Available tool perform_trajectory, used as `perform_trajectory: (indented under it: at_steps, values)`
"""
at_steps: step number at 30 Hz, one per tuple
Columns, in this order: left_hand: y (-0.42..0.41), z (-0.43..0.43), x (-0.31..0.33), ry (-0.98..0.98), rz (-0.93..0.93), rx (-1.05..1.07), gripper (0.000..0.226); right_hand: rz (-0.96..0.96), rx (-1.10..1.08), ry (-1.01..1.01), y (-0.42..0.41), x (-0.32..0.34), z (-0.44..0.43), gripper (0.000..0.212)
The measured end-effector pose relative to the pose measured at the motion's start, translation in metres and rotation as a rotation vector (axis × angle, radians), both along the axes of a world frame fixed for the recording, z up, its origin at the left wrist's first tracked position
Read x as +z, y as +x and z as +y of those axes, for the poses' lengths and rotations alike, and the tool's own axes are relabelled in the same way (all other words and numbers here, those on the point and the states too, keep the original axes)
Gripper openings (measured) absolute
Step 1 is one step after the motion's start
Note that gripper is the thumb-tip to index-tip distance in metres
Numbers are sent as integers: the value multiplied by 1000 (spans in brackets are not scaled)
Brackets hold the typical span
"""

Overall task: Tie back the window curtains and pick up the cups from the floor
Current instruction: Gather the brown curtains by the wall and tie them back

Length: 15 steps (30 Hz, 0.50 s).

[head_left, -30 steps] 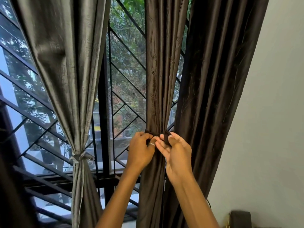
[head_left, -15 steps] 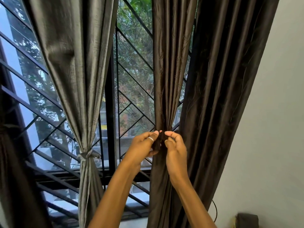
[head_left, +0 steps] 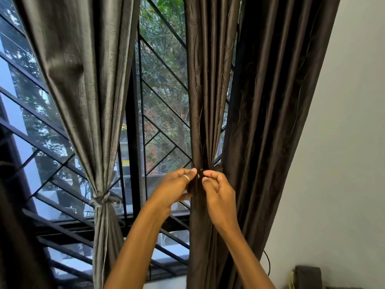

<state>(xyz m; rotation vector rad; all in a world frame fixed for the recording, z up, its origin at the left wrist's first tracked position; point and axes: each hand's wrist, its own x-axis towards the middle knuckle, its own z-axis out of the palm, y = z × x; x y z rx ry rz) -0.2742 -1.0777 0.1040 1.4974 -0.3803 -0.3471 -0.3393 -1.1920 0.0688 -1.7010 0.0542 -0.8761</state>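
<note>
Head view looks up at the window from close by. Both hands meet at the front of the brown curtain [head_left: 206, 101], a narrow gathered panel hanging straight down, its long axis vertical. It is dead ahead of the person, between the two raised forearms.

The left hand [head_left: 177, 184] pinches one end of the dark tie band [head_left: 216, 168] between thumb and forefinger. The right hand [head_left: 218, 188] has its fingers curled on the other end. The two sets of fingertips almost touch, and neither hand is nearer the bundle than the other. The band runs crosswise round the folds, so I'd judge that any tightening pull must go sideways, each hand toward its own side.

The knot is hard to read: dark cloth on dark cloth, with fingers over it, so I cannot tell whether it is formed. The back of the band is hidden behind the curtain.

To the left, the grey curtain [head_left: 83, 90] is already cinched by its own tie [head_left: 102, 200]. A wider dark panel [head_left: 270, 101] hangs loose beside the wall [head_left: 343, 142]. The floor and any cups on it are out of view.
</note>
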Motion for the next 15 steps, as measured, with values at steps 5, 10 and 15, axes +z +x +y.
perform_trajectory:
  at_steps: [5,10,15]
  values:
    - [-1,2,-2,203,-170,21,21,40,99,65,6,-5,0,33]
    - [2,8,4,273,-170,-97,25,77,111,-19,9,-6,-3,40]
    - [6,13,12,401,-256,-136,30,116,122,-89,9,-6,-3,43]
